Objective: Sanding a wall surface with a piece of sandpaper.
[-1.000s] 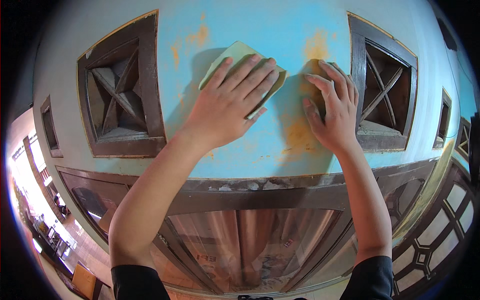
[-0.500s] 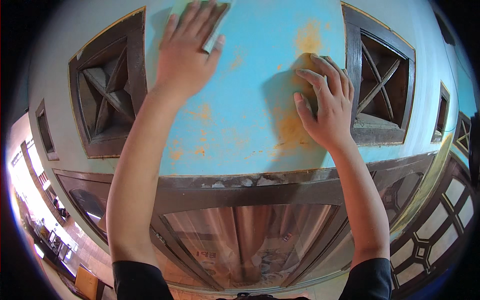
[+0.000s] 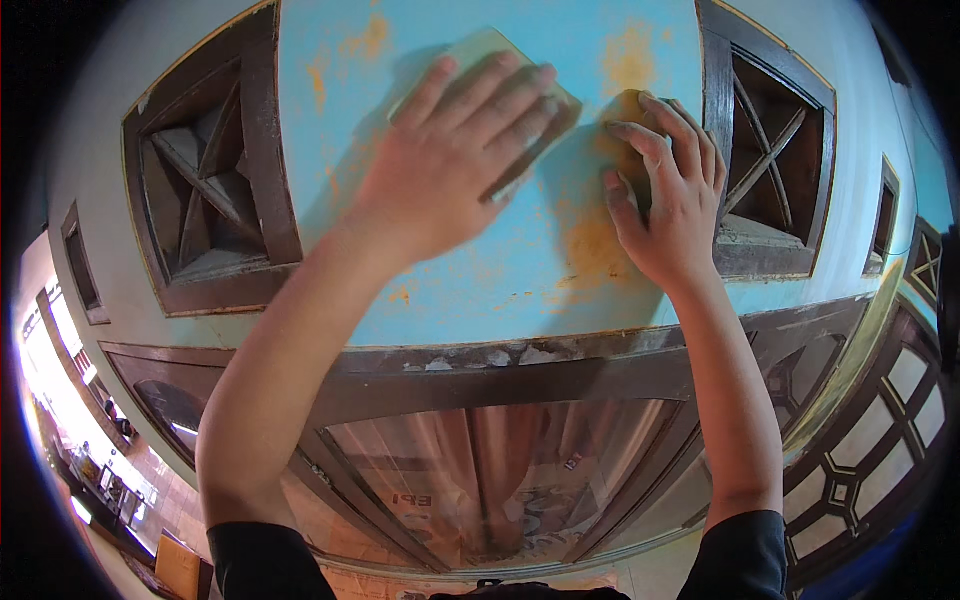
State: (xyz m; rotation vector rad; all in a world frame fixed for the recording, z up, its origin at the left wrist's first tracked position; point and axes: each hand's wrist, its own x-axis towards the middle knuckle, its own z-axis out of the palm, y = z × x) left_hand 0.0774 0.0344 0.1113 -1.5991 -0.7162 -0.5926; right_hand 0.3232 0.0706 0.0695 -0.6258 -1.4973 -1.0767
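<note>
My left hand [image 3: 440,175] lies flat over a folded piece of sandpaper or similar pale sheet [image 3: 486,43], pressing it on the light blue wall [image 3: 470,305]. Its fingers stretch across the sheet, whose corners stick out above and to the right. Orange-brown patches [image 3: 592,248] show through the worn blue paint. Further right, my right hand [image 3: 675,215] rests against the wall beside the right vent, fingers bent and apart, and I see nothing held in it. The palm side is hidden, and the fingertips look dusty.
A dark wooden vent with crossed slats [image 3: 210,175] is set in the wall at left, and a matching vent [image 3: 765,150] at right. Below runs a brown wooden ledge [image 3: 480,362] above glass panes [image 3: 420,450]. A latticed door or window [image 3: 850,470] stands lower right.
My left hand has slid right and down across the wall with the sheet, now tilted to the right. My right hand has shifted slightly up and right in view.
</note>
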